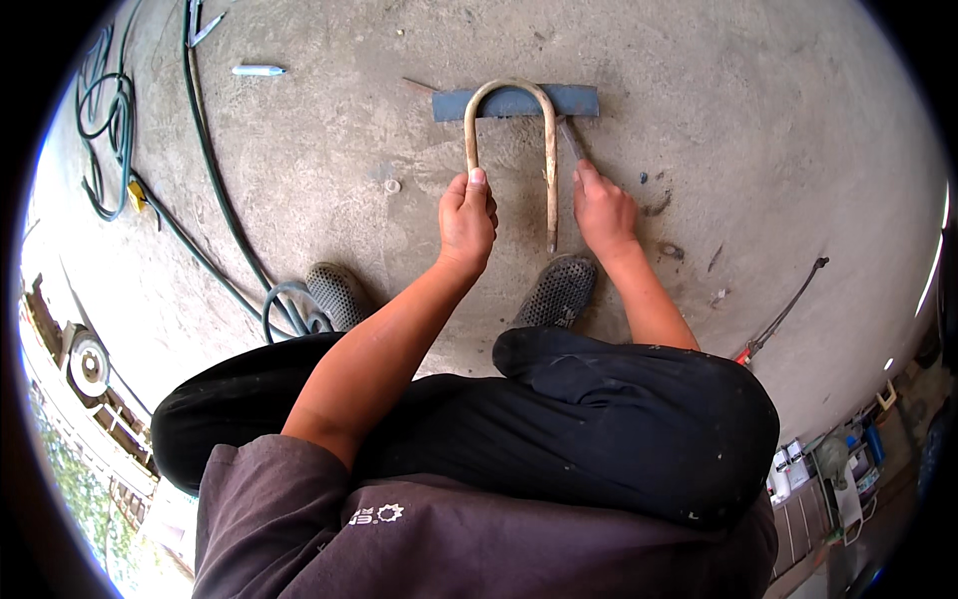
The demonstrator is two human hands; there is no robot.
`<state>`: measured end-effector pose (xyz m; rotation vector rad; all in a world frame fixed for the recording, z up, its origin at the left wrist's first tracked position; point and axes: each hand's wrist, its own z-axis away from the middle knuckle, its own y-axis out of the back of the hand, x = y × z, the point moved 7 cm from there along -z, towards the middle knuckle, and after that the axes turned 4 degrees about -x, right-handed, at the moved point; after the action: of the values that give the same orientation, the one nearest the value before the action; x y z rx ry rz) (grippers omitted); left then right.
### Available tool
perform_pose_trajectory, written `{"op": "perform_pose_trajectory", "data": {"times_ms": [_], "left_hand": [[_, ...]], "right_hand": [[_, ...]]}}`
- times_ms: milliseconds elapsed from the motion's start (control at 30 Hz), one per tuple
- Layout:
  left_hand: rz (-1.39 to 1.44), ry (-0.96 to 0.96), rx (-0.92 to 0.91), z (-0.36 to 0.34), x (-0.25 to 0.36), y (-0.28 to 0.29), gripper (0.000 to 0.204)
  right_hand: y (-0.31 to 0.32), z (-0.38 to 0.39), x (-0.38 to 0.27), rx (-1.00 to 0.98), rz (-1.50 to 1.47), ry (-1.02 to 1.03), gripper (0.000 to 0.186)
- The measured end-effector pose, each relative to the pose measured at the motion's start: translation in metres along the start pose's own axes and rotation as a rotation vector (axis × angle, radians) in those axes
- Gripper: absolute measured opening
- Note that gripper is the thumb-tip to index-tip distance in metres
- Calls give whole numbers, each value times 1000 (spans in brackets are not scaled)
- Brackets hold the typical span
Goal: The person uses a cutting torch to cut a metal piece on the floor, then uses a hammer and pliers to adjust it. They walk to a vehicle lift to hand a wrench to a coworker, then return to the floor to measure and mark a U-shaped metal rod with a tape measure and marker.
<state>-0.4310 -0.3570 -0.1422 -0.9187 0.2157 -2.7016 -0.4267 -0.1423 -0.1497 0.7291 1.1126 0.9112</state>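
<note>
You look to be fixing the bent rod to the plate. On the concrete floor (329,150) lies a grey flat steel plate (517,102), a tan U-shaped rod (550,160) arching over it. Your left hand (467,215) has its fingers closed round one leg; your right hand (602,210) grips a thin tool (572,140). Hold the rod steady next.

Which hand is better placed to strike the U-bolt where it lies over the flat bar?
Likely the right hand: it grips a thin tool angled toward the flat bar, beside the U-bolt. The left hand holds the U-bolt's left leg, steadying it.
</note>
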Motion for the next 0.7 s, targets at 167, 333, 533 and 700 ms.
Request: {"op": "perform_pose_trajectory", "data": {"times_ms": [167, 333, 533, 700], "left_hand": [[-1, 10, 5, 0, -2, -1, 32], [-9, -16, 10, 0, -1, -1, 32], [-62, -37, 33, -4, -5, 4, 35], [-117, -124, 33, -10, -8, 4, 32]], "right_hand": [[2, 0, -2, -23, -12, 0, 27], [4, 3, -2, -88, 30, -11, 30], [20, 3, 5, -176, 151, -24, 35], [46, -8, 6, -259, 159, -101, 43]]}}
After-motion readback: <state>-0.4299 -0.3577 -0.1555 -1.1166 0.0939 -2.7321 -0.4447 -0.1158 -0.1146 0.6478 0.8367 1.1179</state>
